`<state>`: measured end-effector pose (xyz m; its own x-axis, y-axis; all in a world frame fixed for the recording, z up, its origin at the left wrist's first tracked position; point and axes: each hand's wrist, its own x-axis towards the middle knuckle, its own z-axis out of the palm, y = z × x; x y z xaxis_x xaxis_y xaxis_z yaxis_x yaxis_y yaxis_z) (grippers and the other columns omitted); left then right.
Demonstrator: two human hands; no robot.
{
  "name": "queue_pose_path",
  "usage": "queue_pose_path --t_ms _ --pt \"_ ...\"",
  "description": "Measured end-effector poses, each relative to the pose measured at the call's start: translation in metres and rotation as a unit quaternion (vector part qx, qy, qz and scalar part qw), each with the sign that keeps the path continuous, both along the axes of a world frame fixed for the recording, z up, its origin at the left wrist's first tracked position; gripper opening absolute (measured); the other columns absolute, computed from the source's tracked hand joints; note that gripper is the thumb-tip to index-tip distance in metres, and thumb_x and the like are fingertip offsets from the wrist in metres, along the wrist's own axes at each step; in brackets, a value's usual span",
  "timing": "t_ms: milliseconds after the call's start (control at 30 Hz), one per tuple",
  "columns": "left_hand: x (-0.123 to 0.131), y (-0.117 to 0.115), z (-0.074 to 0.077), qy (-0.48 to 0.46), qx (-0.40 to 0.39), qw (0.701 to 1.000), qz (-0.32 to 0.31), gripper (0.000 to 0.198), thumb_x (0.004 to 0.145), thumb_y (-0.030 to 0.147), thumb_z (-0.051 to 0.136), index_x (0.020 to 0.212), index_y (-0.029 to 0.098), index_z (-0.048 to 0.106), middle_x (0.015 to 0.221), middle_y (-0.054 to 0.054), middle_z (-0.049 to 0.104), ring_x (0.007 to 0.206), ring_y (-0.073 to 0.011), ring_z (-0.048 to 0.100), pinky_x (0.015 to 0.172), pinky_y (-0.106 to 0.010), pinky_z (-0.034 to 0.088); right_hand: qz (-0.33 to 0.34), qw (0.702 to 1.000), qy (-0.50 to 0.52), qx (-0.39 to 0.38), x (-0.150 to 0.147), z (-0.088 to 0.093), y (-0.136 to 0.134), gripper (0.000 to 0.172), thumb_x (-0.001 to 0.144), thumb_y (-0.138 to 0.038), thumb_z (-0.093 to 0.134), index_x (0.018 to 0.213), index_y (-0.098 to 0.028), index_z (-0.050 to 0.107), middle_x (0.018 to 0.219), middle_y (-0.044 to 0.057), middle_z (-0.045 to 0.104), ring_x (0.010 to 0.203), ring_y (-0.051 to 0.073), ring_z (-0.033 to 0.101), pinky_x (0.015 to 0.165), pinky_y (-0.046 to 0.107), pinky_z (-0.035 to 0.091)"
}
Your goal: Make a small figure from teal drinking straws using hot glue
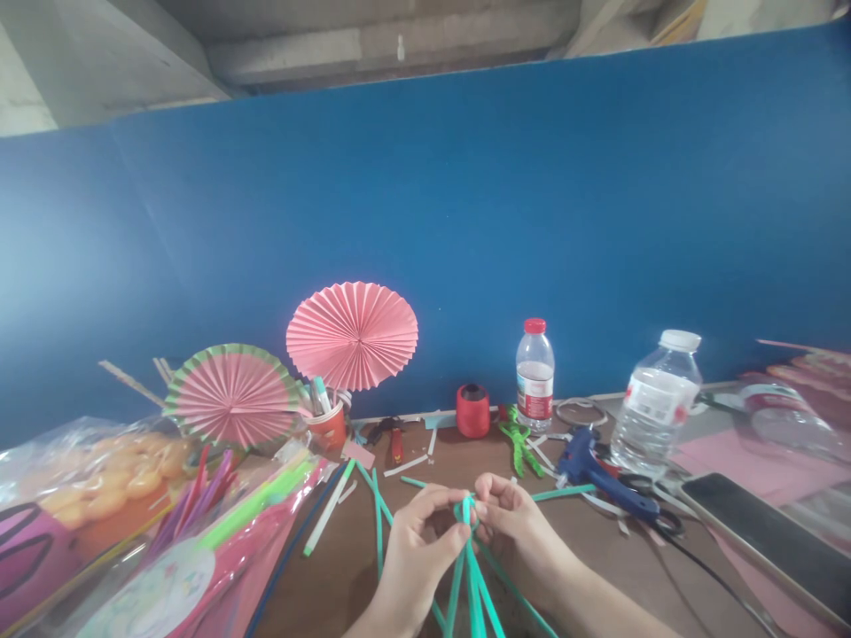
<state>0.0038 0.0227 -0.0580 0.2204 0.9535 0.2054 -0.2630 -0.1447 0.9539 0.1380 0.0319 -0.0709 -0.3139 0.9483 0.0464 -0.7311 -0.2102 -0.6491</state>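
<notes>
My left hand [416, 549] and my right hand [515, 518] meet low in the middle of the view, over the brown table [346, 567]. Both pinch the top of a bundle of teal paper strips [471, 576], which fans downward from my fingers. The fingers of both hands are curled closed on the strips' upper ends. More teal strips [378, 523] lie loose on the table just left of my left hand.
A blue glue gun [591, 474], scissors and a dark phone [764, 532] lie to the right. Two water bottles [535, 377] [655, 403], a red spool [472, 410], a red pen cup [328, 425] and two pink paper fans [352, 335] stand along the blue wall. Bags of craft supplies [166, 532] fill the left.
</notes>
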Motion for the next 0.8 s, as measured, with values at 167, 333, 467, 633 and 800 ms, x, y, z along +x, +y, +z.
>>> queue_pose_path --t_ms 167,333,467,633,800 --pt "0.002 -0.002 0.004 -0.006 -0.045 0.998 0.044 0.024 0.064 0.016 0.070 0.087 0.016 0.067 0.074 -0.004 0.064 0.067 -0.0165 0.060 0.062 -0.027 0.048 -0.032 0.999 0.004 0.004 -0.003 0.002 -0.002 0.023 0.065 -0.019 0.074 0.072 -0.017 0.052 0.057 -0.003 0.059 0.047 0.008 0.052 0.047 0.019 0.041" --pt "0.004 -0.005 0.007 -0.051 -0.041 0.995 0.070 0.033 0.059 0.013 0.073 0.090 0.017 0.063 0.078 -0.002 0.063 0.065 -0.0134 0.057 0.057 -0.023 0.048 -0.057 0.998 -0.011 0.010 -0.002 0.001 -0.001 0.015 0.068 -0.020 0.070 0.074 -0.017 0.057 0.065 -0.001 0.061 0.054 0.011 0.055 0.051 0.022 0.043" --pt "0.004 -0.004 0.005 -0.062 -0.027 0.997 0.046 0.024 0.062 0.011 0.070 0.082 0.018 0.060 0.074 0.000 0.061 0.064 -0.0125 0.056 0.055 -0.022 0.047 -0.050 0.996 -0.065 0.039 -0.001 0.000 0.002 0.018 0.065 -0.018 0.072 0.078 -0.014 0.061 0.064 0.000 0.061 0.053 0.011 0.054 0.051 0.024 0.043" --pt "0.000 -0.002 0.005 -0.019 -0.023 0.998 0.058 0.018 0.067 0.015 0.066 0.084 0.017 0.060 0.080 -0.003 0.064 0.068 -0.0144 0.058 0.060 -0.025 0.049 -0.099 0.981 -0.149 0.075 0.002 0.006 0.003 0.025 0.061 -0.020 0.076 0.077 -0.016 0.056 0.063 -0.001 0.062 0.055 0.012 0.055 0.053 0.024 0.044" --pt "-0.003 0.000 0.008 0.015 -0.057 0.995 0.084 0.017 0.068 0.021 0.066 0.083 0.016 0.061 0.079 -0.004 0.066 0.065 -0.0164 0.059 0.055 -0.026 0.051 -0.148 0.961 -0.219 0.077 0.005 0.010 0.001 0.029 0.059 -0.021 0.077 0.072 -0.018 0.052 0.056 -0.006 0.059 0.049 0.009 0.051 0.046 0.018 0.036"
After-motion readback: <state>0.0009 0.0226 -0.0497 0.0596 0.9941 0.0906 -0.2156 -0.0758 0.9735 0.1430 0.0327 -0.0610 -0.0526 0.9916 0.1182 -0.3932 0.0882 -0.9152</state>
